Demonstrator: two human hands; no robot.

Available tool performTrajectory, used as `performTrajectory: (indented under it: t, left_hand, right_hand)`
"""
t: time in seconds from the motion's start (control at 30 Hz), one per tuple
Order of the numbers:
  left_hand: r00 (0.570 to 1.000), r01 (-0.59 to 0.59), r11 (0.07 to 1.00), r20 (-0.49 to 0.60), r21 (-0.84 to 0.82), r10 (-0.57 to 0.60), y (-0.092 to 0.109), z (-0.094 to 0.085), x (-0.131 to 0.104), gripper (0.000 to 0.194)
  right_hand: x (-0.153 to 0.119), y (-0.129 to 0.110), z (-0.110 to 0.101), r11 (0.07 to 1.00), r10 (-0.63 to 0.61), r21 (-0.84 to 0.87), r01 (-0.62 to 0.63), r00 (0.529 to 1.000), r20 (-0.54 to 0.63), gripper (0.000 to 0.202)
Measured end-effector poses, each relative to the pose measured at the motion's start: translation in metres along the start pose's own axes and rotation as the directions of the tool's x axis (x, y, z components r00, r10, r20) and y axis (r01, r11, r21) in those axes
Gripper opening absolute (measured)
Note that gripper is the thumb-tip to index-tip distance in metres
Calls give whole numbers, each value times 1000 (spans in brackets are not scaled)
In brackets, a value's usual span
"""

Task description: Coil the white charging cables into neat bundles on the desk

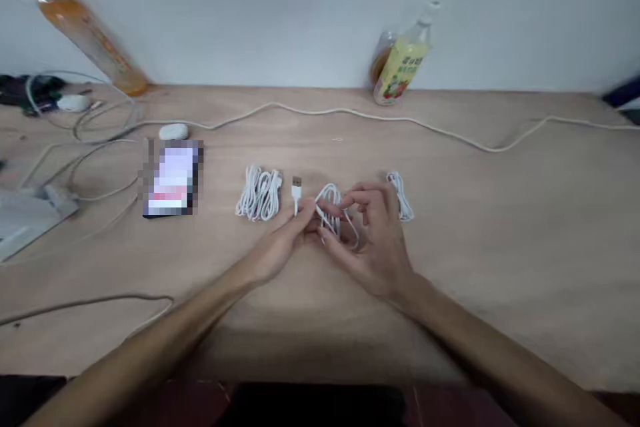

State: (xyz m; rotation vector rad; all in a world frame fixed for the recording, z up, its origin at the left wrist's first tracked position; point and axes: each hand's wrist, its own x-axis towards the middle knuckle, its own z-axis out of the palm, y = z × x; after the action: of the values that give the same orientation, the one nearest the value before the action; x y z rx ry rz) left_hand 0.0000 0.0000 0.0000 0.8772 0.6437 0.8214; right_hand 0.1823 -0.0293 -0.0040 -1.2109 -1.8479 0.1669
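A white USB cable (330, 195), wound in loose loops, is between my hands above the table. My left hand (280, 243) pinches it near its USB plug (297, 188), which sticks up past the thumb. Curled around the right side of the loops, my right hand (380, 247) has its thumb and fingers on the cable. To the left lie bundled white cables (259, 193), folded side by side. Just beyond my right hand is another small white cable bundle (401, 197), partly hidden by the fingers.
A phone (173, 180) and a white earbud case (173, 131) lie left. A long white cord (350, 112) crosses the table's back. An orange drink bottle (95, 43) and a yellow-labelled bottle (403, 67) stand by the wall. Tangled wires and a white power strip (30, 217) occupy the far left.
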Motion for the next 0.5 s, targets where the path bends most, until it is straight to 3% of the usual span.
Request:
performTrajectory:
  t: [0.13, 0.33, 0.4, 0.5]
  left_hand:
    - [1000, 2, 999, 5, -48, -2, -6, 1, 2, 45]
    - [997, -27, 997, -78, -66, 21, -6, -1, 3, 35]
    - [993, -38, 996, -113, -75, 30, -6, -2, 3, 30]
    - [988, -56, 992, -146, -115, 39, -6, -2, 2, 29]
  right_hand:
    - [-2, 2, 3, 999, 37, 24, -39, 997, 74, 9]
    - [-1, 0, 2, 966, 203, 148, -213, 976, 81, 7]
    - [0, -1, 2, 913, 315, 245, -326, 945, 85, 5]
    - [0, -1, 4, 767, 478, 412, -492, 866, 146, 23]
